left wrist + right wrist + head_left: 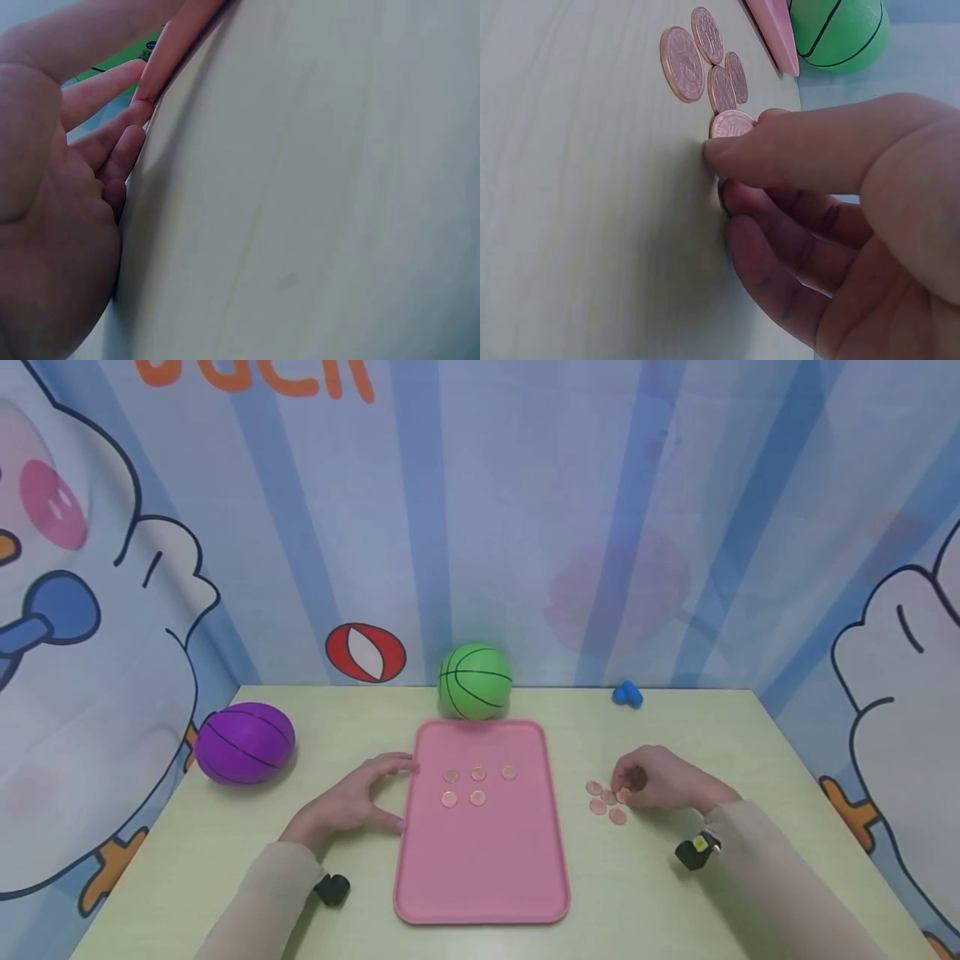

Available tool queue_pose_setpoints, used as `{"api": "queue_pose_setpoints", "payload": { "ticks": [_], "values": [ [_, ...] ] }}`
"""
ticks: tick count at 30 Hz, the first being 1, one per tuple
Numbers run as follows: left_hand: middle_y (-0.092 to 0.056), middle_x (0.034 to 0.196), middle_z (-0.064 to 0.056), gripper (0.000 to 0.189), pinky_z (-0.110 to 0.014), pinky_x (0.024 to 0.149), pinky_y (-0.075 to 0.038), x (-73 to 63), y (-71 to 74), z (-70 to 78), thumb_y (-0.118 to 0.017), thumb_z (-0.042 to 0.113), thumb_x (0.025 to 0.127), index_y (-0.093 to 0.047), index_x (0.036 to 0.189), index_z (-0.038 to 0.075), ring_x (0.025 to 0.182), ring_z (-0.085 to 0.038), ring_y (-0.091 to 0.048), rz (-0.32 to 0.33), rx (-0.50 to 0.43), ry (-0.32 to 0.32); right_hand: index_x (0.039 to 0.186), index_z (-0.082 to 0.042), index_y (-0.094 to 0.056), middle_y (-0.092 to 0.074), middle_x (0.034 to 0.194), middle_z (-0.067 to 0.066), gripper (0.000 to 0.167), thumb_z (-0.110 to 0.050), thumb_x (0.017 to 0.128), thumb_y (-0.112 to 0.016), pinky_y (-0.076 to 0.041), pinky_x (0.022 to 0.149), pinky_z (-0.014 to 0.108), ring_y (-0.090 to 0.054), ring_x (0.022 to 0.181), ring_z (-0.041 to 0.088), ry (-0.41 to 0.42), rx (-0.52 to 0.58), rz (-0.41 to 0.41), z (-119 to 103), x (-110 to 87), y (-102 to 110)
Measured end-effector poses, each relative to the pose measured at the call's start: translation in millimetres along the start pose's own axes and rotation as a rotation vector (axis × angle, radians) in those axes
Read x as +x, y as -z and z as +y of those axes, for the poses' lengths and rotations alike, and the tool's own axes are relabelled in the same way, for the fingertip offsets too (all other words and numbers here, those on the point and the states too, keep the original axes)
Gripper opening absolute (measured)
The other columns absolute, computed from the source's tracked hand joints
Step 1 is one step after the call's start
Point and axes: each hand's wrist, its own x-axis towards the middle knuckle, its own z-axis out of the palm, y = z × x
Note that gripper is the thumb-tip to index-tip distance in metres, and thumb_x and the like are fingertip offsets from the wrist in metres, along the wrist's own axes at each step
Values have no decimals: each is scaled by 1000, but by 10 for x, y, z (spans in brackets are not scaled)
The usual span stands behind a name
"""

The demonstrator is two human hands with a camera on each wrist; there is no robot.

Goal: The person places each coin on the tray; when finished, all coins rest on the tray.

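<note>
To the right of the pink tray [483, 868], my right hand [660, 779] is low over several copper-coloured coins [597, 807]. Its thumb and index finger pinch one coin [732, 124] at the near side of the cluster; the other fingers curl loosely behind. On the tray lie more coins [477, 773], three in a back row and two in front of them. My left hand [348, 797] rests at the tray's left edge, thumb and fingers spread apart. Close up in the left wrist view, its fingertips [139, 112] touch the tray's side [176, 45].
A green ball [476, 682] stands directly behind the tray, against the printed curtain. At the table's left edge sits a purple ball [245, 743]. One small blue object [627, 694] lies at the back right of the pale table [337, 710].
</note>
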Motion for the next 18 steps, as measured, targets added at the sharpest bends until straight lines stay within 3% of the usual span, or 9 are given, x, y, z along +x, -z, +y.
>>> {"api": "queue_pose_setpoints", "payload": {
  "ticks": [7, 18],
  "values": [
    [-34, 169, -5, 91, -72, 124, -10, 6, 2, 0, -96, 30, 72, -55, 152, 23, 157, -40, -24, -6, 16, 5, 91, -16, -75, -68, 84, -3, 16, 0, 89, -79, -55, 74, 27, -62, 79, 14, -29, 82, 6, 70, -21, -20],
    [-35, 168, -6, 88, -72, 124, -9, 3, 8, 38, -96, 29, 71, -57, 150, 22, 157, -40, -23, 0, 7, 5, 103, -14, -81, -74, 99, -2, 19, -2, 88, -79, -58, 80, 29, -65, 87, 16, -69, 105, 20, 103, -34, -2]
  ]
}}
